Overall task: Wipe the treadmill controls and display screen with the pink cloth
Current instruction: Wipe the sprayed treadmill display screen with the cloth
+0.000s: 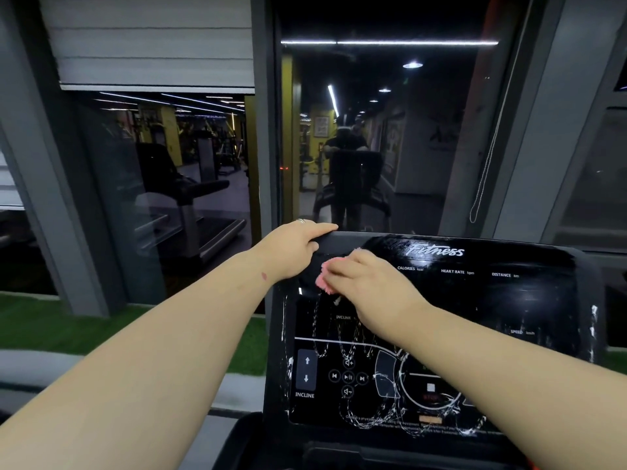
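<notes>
The pink cloth [325,280] sits bunched under the right hand at the upper left of the treadmill console [576,266], pressed against the dark display screen [475,300]; only its left edge peeks out past the fingers. Furthest left, the left hand [294,247] has its fingers hooked over the console's top left corner, thumb on the face below, gripping the frame and steadying it; that brace looks worth keeping while the other hand rubs. The right hand [364,283] lies mostly flat on the cloth, fingers extended and pushing down rather than pinching; whether the thumb curls under the cloth I cannot tell. White looping streaks [342,344] cross the panel beneath, over the incline buttons [307,369] and the media keys [348,377]; my judgement is that overlapping passes working rightward and down, with even pressure and a light touch on the keys, would clear them best. The right forearm [475,347] covers the console's centre, so the controls under it are hidden; the small print along the bottom edge is unreadable, and the console's base is cut off by the frame.
</notes>
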Motion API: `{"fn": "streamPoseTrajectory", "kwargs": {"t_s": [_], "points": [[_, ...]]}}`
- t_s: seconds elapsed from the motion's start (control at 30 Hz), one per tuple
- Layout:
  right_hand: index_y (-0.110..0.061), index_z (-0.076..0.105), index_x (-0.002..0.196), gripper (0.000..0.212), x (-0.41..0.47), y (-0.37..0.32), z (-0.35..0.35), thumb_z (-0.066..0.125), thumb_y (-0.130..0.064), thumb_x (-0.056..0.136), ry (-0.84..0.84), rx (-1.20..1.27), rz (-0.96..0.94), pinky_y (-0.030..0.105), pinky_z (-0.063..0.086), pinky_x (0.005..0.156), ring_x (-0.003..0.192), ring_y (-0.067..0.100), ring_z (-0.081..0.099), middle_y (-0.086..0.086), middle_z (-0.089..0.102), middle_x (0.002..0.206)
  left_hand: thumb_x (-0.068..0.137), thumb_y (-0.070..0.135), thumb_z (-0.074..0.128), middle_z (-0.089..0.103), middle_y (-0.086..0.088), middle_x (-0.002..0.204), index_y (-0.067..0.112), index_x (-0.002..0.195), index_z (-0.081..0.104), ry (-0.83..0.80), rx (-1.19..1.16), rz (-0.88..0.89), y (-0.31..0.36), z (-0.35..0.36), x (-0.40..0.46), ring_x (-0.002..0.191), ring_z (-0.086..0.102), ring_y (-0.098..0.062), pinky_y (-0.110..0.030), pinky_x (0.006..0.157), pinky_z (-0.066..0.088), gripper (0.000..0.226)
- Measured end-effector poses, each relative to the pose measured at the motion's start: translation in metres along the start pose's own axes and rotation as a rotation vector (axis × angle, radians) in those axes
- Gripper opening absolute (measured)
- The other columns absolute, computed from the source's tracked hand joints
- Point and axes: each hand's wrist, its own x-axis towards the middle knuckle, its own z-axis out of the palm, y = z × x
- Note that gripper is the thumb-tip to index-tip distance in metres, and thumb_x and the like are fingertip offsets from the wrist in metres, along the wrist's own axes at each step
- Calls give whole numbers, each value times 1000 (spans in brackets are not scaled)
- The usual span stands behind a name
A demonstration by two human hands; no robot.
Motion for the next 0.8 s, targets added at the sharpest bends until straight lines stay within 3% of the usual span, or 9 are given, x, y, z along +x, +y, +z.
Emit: {"fn": "streamPoseTrajectory", "kwargs": {"t_s": [0.07, 0.17, 0.33, 0.43, 0.53, 0.6, 0.67, 0.8], "points": [[-27, 62, 111, 46, -10, -8, 7, 39, -6, 77, -92, -36, -95, 36, 46, 99, 105, 22, 53, -7, 58, 127, 108, 13, 43, 49, 4, 150, 40, 154, 41, 0, -2, 0, 0, 0, 0, 133, 48, -19, -30, 108, 38, 53], [-31, 68, 106, 44, -23, -10, 10, 45, -6, 78, -231, 40, -178, 36, 49, 94, 106, 19, 52, -15, 62, 125, 108, 13, 43, 49, 5, 150, 40, 154, 41, 12, -1, 3, -1, 1, 0, 134, 47, -19, -31, 108, 38, 54], [-28, 62, 100, 45, -4, 11, -1, 42, 3, 75, 20, 57, 63, 35, 48, 89, 88, 18, 43, -14, 62, 116, 108, 12, 42, 48, 3, 151, 39, 154, 41, 7, -10, -5, 1, 1, 0, 135, 46, -19, -30, 108, 36, 54], [-28, 70, 108, 42, -20, -1, 10, 39, -11, 85, -76, 14, -104, 36, 48, 92, 100, 21, 52, -12, 63, 122, 108, 11, 43, 48, 4, 150, 39, 153, 42, 11, -16, -4, 1, 1, 0, 136, 46, -20, -29, 109, 35, 54], [-30, 75, 98, 33, -23, -10, 8, 49, -14, 85, -194, 48, -145, 36, 50, 88, 99, 20, 55, -14, 68, 112, 107, 11, 43, 49, 4, 150, 40, 153, 42, 16, -15, -11, 1, 2, -1, 135, 47, -19, -32, 111, 37, 54], [-30, 71, 91, 31, -7, -5, 4, 56, -7, 77, -115, 41, -67, 37, 50, 87, 95, 21, 54, -13, 68, 108, 107, 12, 43, 48, 4, 150, 40, 153, 42, 16, -23, -8, 0, 2, 0, 135, 47, -19, -32, 112, 37, 54], [-28, 66, 93, 35, 0, -3, 4, 50, -2, 75, -4, 31, 15, 37, 49, 87, 92, 23, 52, -10, 65, 113, 107, 12, 43, 48, 3, 151, 40, 153, 42, 11, -18, 0, -1, 3, 0, 136, 46, -19, -31, 112, 36, 54], [-27, 67, 111, 47, -22, -17, 17, 38, -9, 79, -100, 8, -123, 35, 47, 97, 105, 20, 53, -8, 60, 128, 108, 12, 43, 48, 4, 151, 39, 154, 41, 12, -6, 1, -3, 3, 1, 136, 46, -19, -28, 107, 36, 54]]}}
